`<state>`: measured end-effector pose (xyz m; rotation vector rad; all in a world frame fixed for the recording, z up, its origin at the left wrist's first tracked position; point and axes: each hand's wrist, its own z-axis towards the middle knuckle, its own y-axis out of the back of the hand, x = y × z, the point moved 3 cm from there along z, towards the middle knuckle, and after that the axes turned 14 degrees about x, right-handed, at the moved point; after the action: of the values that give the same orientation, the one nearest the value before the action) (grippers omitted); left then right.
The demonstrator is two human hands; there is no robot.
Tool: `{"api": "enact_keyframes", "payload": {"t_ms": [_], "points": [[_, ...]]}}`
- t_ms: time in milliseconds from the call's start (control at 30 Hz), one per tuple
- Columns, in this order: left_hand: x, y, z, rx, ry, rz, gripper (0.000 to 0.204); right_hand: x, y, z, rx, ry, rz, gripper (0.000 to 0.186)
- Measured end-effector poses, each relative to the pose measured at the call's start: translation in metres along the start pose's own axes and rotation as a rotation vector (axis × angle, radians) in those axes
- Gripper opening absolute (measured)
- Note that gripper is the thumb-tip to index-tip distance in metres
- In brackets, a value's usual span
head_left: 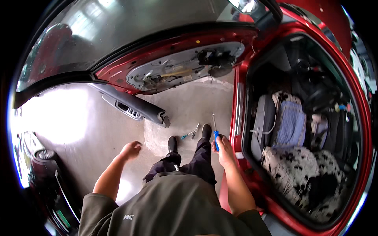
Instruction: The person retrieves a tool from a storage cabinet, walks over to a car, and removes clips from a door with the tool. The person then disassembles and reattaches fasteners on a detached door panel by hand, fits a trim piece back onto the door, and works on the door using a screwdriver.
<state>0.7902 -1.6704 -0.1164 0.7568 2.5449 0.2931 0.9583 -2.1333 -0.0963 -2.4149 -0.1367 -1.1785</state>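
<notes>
In my right hand [224, 152] is a screwdriver [216, 135] with a blue handle and a thin metal shaft pointing away from me. My fingers are wrapped round its handle, close to the car's door opening. My left hand [130, 151] hangs over the floor to the left, its fingers loosely bent and a little apart, with nothing seen in it. Ahead of me the red car door [165, 51] stands wide, its inside bare of trim. Grey metal plate [157, 75], cables and dark parts show there. A grey door trim piece [134, 103] with window switches lies below it.
Between my shoes lie a few small tools [190, 133], one with a teal handle. On the right are the red door frame [237, 106] and a seat with a blue cushion [290, 124] and spotted cover [289, 165]. A dark car [51, 185] stands at left.
</notes>
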Motion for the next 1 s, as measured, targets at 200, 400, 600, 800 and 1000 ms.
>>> {"api": "enact_keyframes", "payload": {"t_ms": [200,400,600,800,1000], "points": [[0.051,-0.055,-0.046,-0.139,0.235,-0.474,0.025,0.076,0.053,0.091,0.120,0.030,-0.245,0.028],[-0.081,-0.081,-0.042,-0.015,0.082,-0.156,0.023,0.171,0.088,0.149,0.134,0.207,-0.696,0.030],[-0.191,-0.046,0.000,0.005,-0.154,0.031,0.022,0.307,0.060,0.157,0.111,0.550,-1.202,0.028],[-0.261,0.011,0.022,-0.147,-0.536,-0.023,0.022,0.381,0.022,0.182,0.044,0.573,-1.429,0.027],[-0.302,0.062,0.064,-0.165,-0.591,-0.345,0.026,0.398,-0.022,0.220,0.099,0.606,-1.655,0.027]]}}
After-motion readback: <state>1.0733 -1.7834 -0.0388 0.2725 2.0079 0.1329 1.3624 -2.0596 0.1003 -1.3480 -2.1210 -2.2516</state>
